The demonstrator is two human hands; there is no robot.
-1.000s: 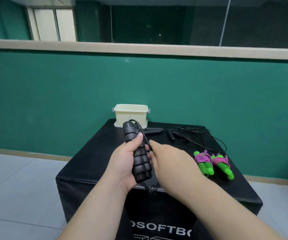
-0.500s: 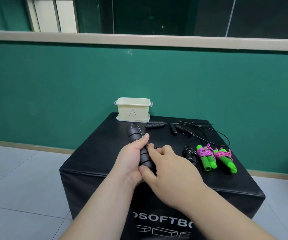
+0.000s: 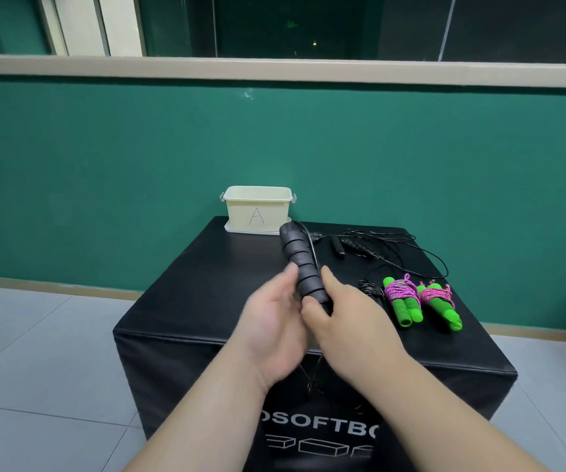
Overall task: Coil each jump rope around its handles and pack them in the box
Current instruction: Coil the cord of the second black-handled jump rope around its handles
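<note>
Two hands meet on a black handle (image 3: 303,267) held near upright between them. The right hand (image 3: 353,321) grips its lower end, thumb across the front. The left hand (image 3: 273,321) is blurred: its thumb lies against the handle, and whether it grips cannot be told. The cord (image 3: 312,250) runs down the handle's right side. The box (image 3: 257,199) stands beyond the left hand, green ropes (image 3: 406,301) lie right of the right hand, and a loose black rope (image 3: 341,245) lies beyond it.

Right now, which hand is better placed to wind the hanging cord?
Probably left. The right hand curls its fingers round the low end of the handles, holding them; the left hand lies looser beside them, and the cord hangs just below it.
</note>
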